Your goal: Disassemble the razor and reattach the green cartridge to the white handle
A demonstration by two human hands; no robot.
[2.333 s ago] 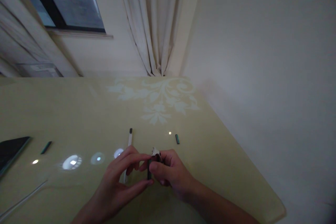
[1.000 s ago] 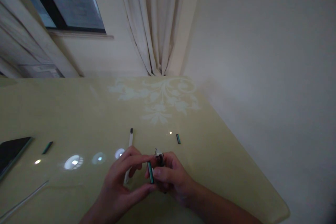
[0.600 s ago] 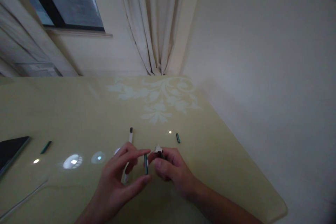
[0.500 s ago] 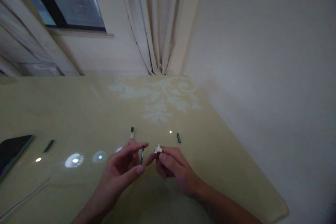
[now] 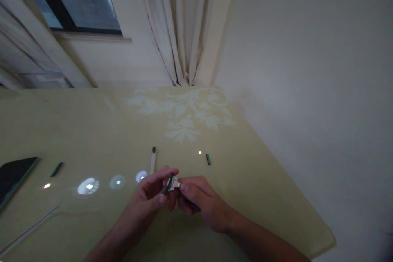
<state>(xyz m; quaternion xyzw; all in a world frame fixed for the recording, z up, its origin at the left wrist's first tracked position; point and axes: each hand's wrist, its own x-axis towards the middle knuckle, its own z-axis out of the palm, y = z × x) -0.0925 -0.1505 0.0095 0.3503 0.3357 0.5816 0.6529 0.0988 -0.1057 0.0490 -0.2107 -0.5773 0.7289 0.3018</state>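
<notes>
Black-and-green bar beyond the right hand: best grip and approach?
Probably pinch the black-and-green bar mid-length across its long edges, coming from above. It's slim, lies on the table with its top uncovered, and points roughly away from the person, so the long edges face left and right. The right hand is nearest, but holds a silvery metal piece.

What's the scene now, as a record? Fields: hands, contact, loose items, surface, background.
left hand: pinching dark strip
right hand: gripping silvery piece
contact: strip and piece touching or nearly; can't tell
beyond hands: white stick; right loose strip
far left: slab, left loose strip, rod
surface: glossy table, floral pattern
background: window, curtains, wall
</notes>
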